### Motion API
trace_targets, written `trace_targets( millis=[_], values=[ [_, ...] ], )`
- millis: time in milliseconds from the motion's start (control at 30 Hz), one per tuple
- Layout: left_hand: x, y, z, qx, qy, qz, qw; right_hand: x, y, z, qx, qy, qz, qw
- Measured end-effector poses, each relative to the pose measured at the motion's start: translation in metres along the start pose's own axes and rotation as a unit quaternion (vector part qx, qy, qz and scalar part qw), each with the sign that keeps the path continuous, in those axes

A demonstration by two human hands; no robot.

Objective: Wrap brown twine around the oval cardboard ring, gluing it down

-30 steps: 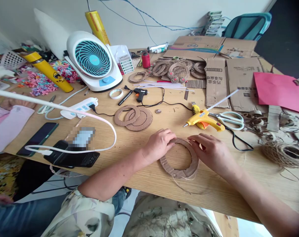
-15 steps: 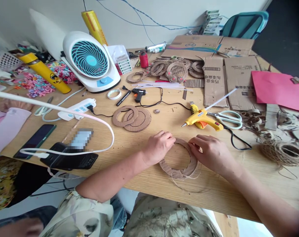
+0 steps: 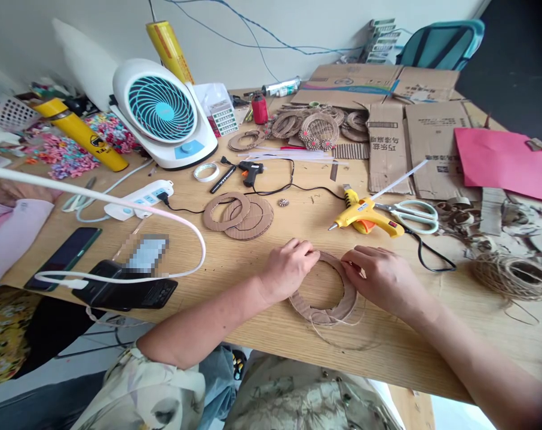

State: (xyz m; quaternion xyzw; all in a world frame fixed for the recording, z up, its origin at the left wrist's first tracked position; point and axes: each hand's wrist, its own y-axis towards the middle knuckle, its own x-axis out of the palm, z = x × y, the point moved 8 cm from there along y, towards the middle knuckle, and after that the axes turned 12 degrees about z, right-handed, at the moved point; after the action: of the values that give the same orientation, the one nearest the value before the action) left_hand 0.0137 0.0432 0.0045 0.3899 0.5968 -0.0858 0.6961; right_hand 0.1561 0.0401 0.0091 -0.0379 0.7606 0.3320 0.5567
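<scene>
A flat cardboard ring [image 3: 324, 315] lies near the table's front edge, with thin twine looping from its lower side. My left hand [image 3: 289, 270] pinches the ring's upper left rim between closed fingers. On the right rim, my right hand [image 3: 382, 276] holds the ring with fingertips pressed together. Beyond the hands sit a yellow glue gun [image 3: 364, 215], white-handled scissors [image 3: 416, 216] and a small round striped piece [image 3: 283, 203]. Two more cardboard pieces, a ring [image 3: 212, 214] and a disc [image 3: 264, 218], overlap to the left.
A twine coil [image 3: 513, 276] lies at the right. At the left are a fan [image 3: 163, 113], a power strip [image 3: 140, 199], a phone [image 3: 64, 257] and a white cable [image 3: 181, 221] arching over the table. Another person's sleeve [image 3: 11, 239] rests at the far left.
My left hand has shifted very slightly right along the ring's rim. At the lower left, a blurred hand seen earlier is gone from view. The grip on the ring is unchanged.
</scene>
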Motion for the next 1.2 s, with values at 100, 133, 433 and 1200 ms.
trace_targets(
  millis=[100, 133, 433, 1200],
  values=[
    [-0.001, 0.0, 0.001, 0.004, 0.004, 0.0, 1.0, 0.0, 0.0, 0.0, -0.003, -0.005, 0.0, 1.0],
    [-0.001, 0.0, 0.001, 0.006, 0.004, -0.001, 1.0, 0.001, 0.0, 0.0, -0.003, -0.008, 0.0, 1.0],
    [-0.001, -0.001, 0.003, 0.008, 0.016, -0.007, 1.0, 0.001, 0.0, 0.0, -0.007, -0.01, 0.003, 1.0],
    [-0.003, 0.0, 0.011, 0.019, 0.03, -0.04, 0.999, 0.002, 0.0, -0.001, -0.006, -0.013, -0.013, 1.0]
  ],
)
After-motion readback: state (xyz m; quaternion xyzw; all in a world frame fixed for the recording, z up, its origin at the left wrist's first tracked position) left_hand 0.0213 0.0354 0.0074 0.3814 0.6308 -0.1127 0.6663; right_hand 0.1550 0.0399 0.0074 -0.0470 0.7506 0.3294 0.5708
